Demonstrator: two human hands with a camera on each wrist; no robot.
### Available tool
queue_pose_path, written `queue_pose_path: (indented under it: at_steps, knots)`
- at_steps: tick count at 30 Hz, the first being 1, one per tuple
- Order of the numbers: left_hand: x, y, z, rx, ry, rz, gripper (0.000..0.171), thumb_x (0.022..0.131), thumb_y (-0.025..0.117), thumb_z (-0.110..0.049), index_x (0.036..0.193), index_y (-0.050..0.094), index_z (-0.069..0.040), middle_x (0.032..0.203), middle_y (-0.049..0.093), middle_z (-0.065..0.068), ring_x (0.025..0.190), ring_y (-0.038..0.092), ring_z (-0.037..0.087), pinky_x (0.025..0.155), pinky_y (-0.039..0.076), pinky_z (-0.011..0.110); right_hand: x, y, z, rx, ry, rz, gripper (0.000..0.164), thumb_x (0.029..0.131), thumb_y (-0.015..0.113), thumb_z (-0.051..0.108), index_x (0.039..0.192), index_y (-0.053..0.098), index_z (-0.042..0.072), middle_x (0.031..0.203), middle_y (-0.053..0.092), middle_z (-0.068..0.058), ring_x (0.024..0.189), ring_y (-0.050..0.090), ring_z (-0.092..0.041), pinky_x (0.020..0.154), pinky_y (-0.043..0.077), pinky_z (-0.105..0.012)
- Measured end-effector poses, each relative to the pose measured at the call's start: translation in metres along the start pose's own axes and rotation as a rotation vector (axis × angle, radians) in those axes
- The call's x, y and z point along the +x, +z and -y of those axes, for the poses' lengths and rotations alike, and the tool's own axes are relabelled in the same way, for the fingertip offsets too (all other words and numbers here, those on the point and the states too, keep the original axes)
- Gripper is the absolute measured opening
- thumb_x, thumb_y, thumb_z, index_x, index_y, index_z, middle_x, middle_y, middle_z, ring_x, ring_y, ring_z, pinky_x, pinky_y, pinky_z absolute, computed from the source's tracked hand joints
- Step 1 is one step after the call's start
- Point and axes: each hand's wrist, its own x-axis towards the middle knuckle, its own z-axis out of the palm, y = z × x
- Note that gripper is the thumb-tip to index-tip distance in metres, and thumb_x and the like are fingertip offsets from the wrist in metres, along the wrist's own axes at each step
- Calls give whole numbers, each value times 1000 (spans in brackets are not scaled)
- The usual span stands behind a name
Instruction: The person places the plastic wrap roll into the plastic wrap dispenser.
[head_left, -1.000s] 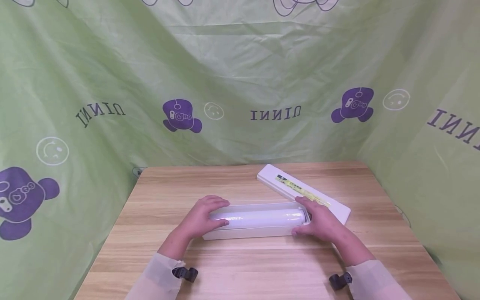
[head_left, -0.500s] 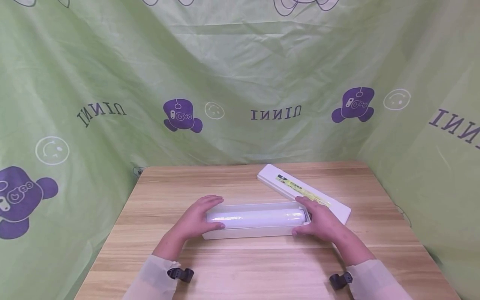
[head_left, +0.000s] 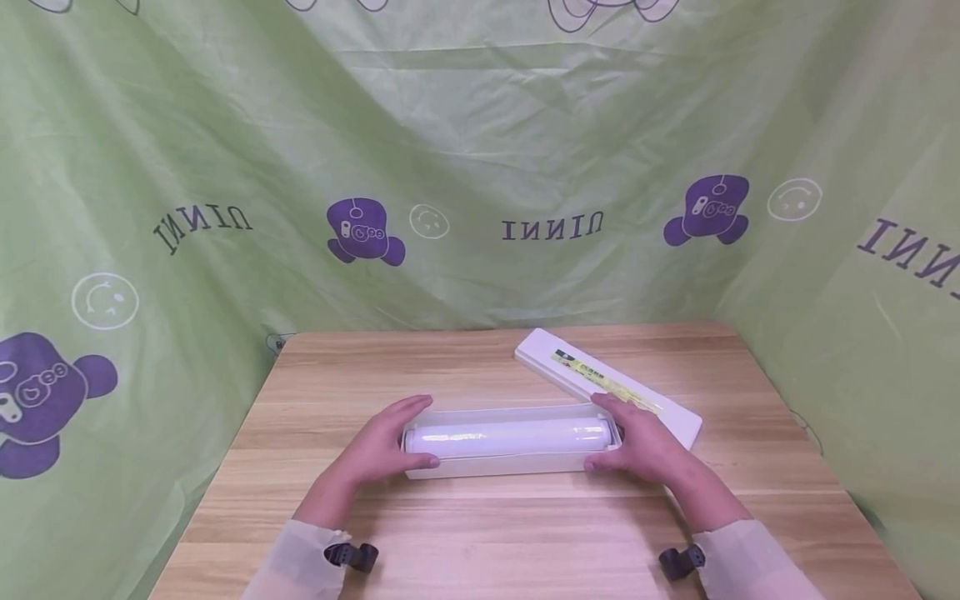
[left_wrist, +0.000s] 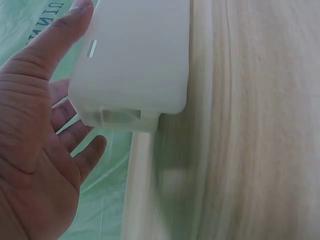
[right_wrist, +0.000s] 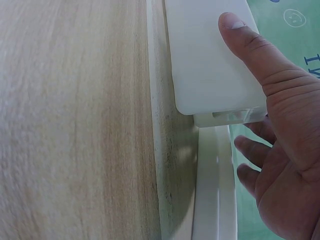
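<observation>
A long white cling film box lies lidless on the table, with a shiny white roll of cling film inside. My left hand is at its left end, fingers spread loosely. In the left wrist view, the left thumb lies along the box's edge, while the other fingers extend behind its end. Gripping the right end, my right hand has its thumb on the near wall and its fingers behind the box.
A white lid with a yellow-green label lies at an angle behind the box's right end. Green printed cloth surrounds the wooden table at the back and sides. A black wrist camera sits at the left sleeve.
My left hand has slid leftward from over the roll to the box's end, uncovering the roll's left end. The right hand, box and lid have stayed put.
</observation>
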Motion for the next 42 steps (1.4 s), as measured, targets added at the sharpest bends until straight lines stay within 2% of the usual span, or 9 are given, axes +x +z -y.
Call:
queue_pose_path:
  at_steps: [8, 23, 36, 42]
  knots:
    - [-8, -1, 3, -11, -40, 9, 111, 73, 84, -69, 160, 42, -14, 163, 42, 9, 150, 38, 33, 122, 31, 55, 1, -1, 1, 8, 12, 9, 117, 63, 94, 60, 156, 47, 9, 156, 49, -21, 142, 46, -44, 117, 38, -59]
    - [-18, -1, 11, 8, -75, -14, 113, 73, 83, -69, 159, 41, -10, 162, 42, 12, 148, 39, 37, 120, 31, 60, 0, -1, 1, -2, -6, -1, 116, 63, 94, 61, 155, 47, 7, 154, 51, -22, 140, 48, -44, 115, 40, -60]
    - [-22, 3, 15, -33, -105, -41, 109, 72, 84, -69, 157, 47, -11, 159, 48, 10, 147, 42, 36, 121, 33, 56, -1, -2, 2, 2, -2, -3, 115, 64, 94, 61, 154, 48, 6, 153, 51, -22, 139, 49, -45, 114, 40, -60]
    - [-23, 6, 14, -75, -153, -59, 109, 69, 85, -69, 156, 49, -15, 159, 48, 8, 147, 42, 36, 121, 33, 56, 0, 0, 1, 17, 9, 8, 116, 63, 94, 60, 155, 47, 8, 154, 51, -20, 139, 49, -43, 114, 41, -59]
